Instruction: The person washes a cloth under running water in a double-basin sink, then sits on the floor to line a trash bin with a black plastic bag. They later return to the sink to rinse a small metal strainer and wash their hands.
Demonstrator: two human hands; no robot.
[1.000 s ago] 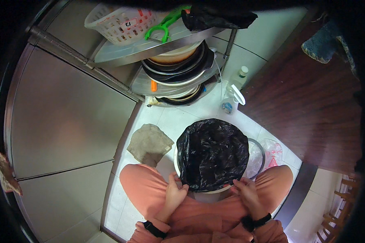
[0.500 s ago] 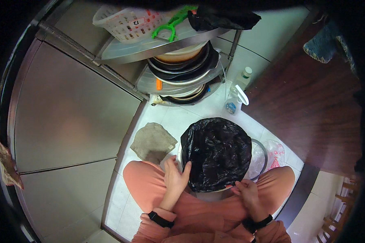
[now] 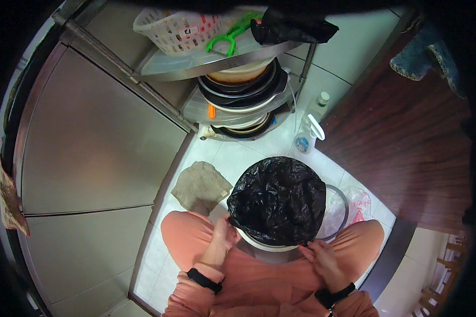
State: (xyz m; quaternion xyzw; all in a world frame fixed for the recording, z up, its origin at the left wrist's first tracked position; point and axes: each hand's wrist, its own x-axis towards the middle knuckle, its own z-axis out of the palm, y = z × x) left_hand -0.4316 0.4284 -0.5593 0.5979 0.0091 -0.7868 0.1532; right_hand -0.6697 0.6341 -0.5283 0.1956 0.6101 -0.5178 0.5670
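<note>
The black bag (image 3: 277, 201) lies over the mouth of the white bucket (image 3: 264, 245), between the person's knees. The left hand (image 3: 225, 235) grips its edge at the left; the right hand (image 3: 320, 255) pinches it at the near right. The thin plastic probably calls for gentle, even tension from both sides, with the bare near rim covered before either grip loosens.

White basket (image 3: 169, 38), green tool (image 3: 242, 25), stacked pans (image 3: 243, 95) (on a lower shelf (image 3: 193, 108)), spray bottle (image 3: 302, 142)
</note>
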